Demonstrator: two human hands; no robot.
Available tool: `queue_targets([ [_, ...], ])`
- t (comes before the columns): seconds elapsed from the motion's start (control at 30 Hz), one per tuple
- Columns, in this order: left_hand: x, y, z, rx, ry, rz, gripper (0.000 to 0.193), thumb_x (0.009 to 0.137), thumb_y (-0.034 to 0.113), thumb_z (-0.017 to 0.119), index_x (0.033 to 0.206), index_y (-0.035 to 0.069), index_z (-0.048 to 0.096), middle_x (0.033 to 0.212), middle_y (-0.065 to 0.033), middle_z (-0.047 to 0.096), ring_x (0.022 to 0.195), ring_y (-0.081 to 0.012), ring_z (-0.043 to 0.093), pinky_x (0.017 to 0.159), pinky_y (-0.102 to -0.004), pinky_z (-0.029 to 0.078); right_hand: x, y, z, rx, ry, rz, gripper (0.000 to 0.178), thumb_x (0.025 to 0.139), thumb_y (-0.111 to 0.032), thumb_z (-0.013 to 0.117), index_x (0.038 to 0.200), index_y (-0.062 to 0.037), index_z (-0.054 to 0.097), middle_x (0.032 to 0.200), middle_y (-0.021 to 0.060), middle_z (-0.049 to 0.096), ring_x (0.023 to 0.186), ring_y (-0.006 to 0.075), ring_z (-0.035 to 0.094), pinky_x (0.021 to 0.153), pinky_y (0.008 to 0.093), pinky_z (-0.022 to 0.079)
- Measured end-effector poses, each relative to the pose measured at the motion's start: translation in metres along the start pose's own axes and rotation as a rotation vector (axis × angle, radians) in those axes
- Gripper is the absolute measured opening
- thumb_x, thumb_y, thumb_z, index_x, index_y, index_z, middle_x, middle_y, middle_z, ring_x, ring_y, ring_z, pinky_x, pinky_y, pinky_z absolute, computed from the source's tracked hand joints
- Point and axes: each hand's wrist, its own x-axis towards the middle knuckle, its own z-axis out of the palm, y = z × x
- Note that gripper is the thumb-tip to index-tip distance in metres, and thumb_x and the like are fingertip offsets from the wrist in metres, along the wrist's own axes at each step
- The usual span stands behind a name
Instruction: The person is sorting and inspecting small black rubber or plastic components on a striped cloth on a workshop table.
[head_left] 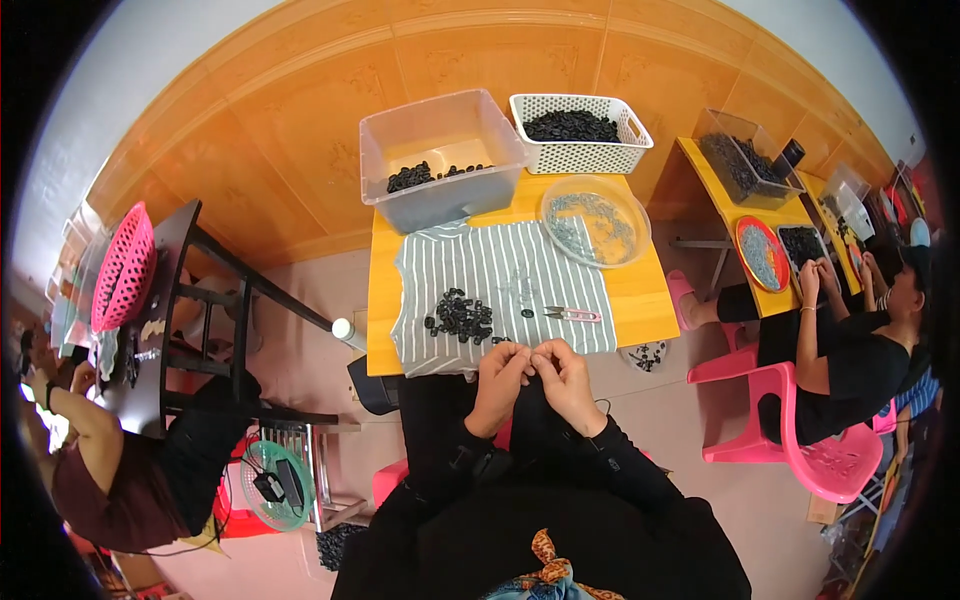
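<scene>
The left hand [498,386] and right hand [570,388] are pinching close together. From them, little black pieces [467,320] are lying at ten o'clock, thread snips [575,315] at one, and a white basket [585,158] is sitting at twelve.

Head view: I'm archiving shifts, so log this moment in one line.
left grip: pinched, contents unclear | right grip: likewise, close beside left | striped cloth: black pieces, pink-handled snips
</scene>
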Motion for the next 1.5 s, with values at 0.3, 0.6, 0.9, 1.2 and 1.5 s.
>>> queue_targets([
  [0.3,0.018,0.002,0.007,0.074,0.042,-0.042,0.012,0.091,0.013,0.057,0.086,0.002,0.059,0.074,-0.0014,0.06,0.067,-0.0069,0.054,0.056,-0.0205,0.04,0.014,0.029,0.0,0.057,0.073,0.02,0.002,0.087,0.0,0.056,0.087,0.0011,0.055,0.071,0.0035,0.056,0.062,0.0088,0.051,0.056,0.0242,0.042],
  [0.6,0.056,0.002,-0.001,0.301,0.068,0.042,0.013,0.087,0.009,0.059,0.081,-0.002,0.058,0.072,-0.0055,0.059,0.064,-0.0109,0.055,0.058,-0.0271,0.044,0.029,0.023,-0.014,0.093,0.137,0.046,0.003,0.086,0.0,0.058,0.087,-0.0002,0.055,0.067,-0.0001,0.05,0.06,0.0061,0.045,0.053,0.0224,0.037],
  [0.9,0.075,0.032,-0.032,1.133,0.068,0.644,0.007,0.076,0.002,0.062,0.083,0.0,0.064,0.074,-0.0155,0.054,0.076,-0.0352,0.054,0.066,-0.0427,0.042,0.013,0.044,-0.028,0.218,0.095,0.116,0.005,0.088,-0.002,0.055,0.083,-0.0011,0.055,0.067,-0.0012,0.049,0.061,0.005,0.043,0.055,0.0213,0.035],
  [1.2,0.043,0.021,-0.029,1.354,-0.063,0.706,0.016,0.067,0.002,0.067,0.083,0.004,0.064,0.081,-0.0122,0.052,0.082,-0.0324,0.05,0.07,-0.042,0.041,-0.005,0.033,-0.036,0.126,-0.026,0.168,0.005,0.089,0.0,0.054,0.084,-0.0001,0.056,0.074,-0.0006,0.057,0.068,0.0048,0.05,0.061,0.0199,0.041],
  [1.5,0.006,0.04,-0.008,0.632,-0.094,0.292,0.006,0.079,-0.003,0.061,0.085,-0.002,0.064,0.079,-0.0101,0.062,0.067,-0.0159,0.062,0.06,-0.0269,0.047,-0.012,-0.008,-0.038,0.152,-0.031,0.09,0.002,0.088,-0.001,0.057,0.086,-0.0004,0.058,0.071,-0.0027,0.053,0.066,0.0035,0.046,0.059,0.02,0.037],
])
